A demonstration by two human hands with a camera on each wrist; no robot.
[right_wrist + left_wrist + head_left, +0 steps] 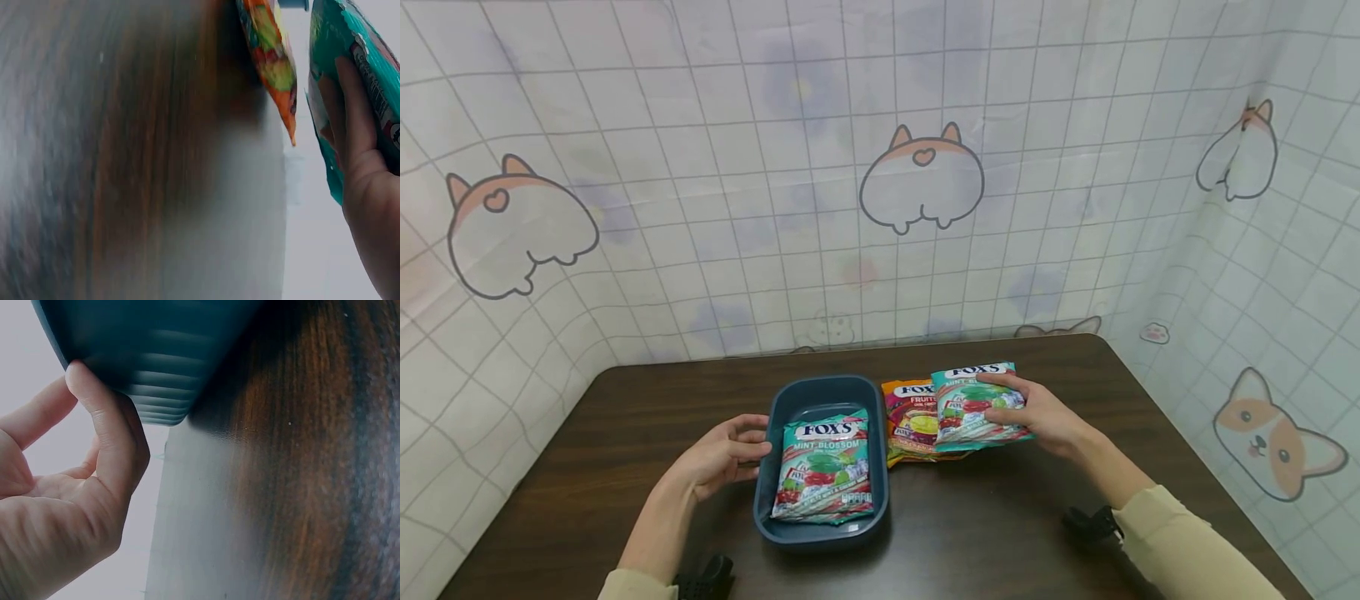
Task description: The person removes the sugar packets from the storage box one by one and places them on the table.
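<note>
Locate the raised teal FOX'S Mint Blossom bag point(964, 423) right of centre in the lower half of the head view. Your right hand point(1047, 418) grips it by its right side, fingers and thumb closed on the packet; in the right wrist view it is apart from the bag below. That one, an orange-and-red FOX'S fruit candy bag point(904, 423), lies on the table, partly covered in the head view by the raised bag.

Just left of it, at lower centre, stands the dark blue tray point(882, 475). A second Mint Blossom packet point(823, 471) lies face up inside. Your left hand point(724, 454) is at the tray's left side: fingers loosely bent, partly open, fingertips touching the outer wall near the rim.

The dark wood-grain table point(992, 525) fills the lower frame. Behind it, grid-patterned fabric point(820, 108) printed with corgis spans the upper frame.
</note>
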